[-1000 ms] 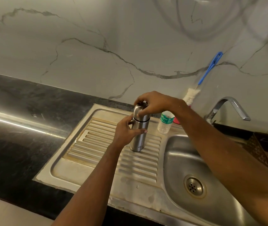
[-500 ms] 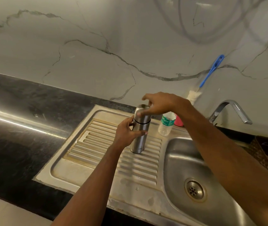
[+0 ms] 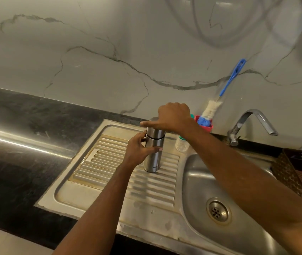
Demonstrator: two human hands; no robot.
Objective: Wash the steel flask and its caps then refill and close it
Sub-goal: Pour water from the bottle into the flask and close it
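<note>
Here, at centre frame, the steel flask [image 3: 153, 157] stands upright on the ribbed draining board [image 3: 107, 162] set in the dark worktop [image 3: 17, 153], left of the sink bowl [image 3: 198, 181]. The left grip [image 3: 139, 149] wraps the flask's body just below the dark seam. Above it, the right grip [image 3: 174, 116] curls down over the cap [image 3: 155, 133], thumb stretched toward frame left; half a second earlier its fingers lay looser and more spread. The flask has not shifted. Behind, to the right, stand a small plastic bottle [image 3: 181, 144] and a blue-handled brush [image 3: 213, 107].
</note>
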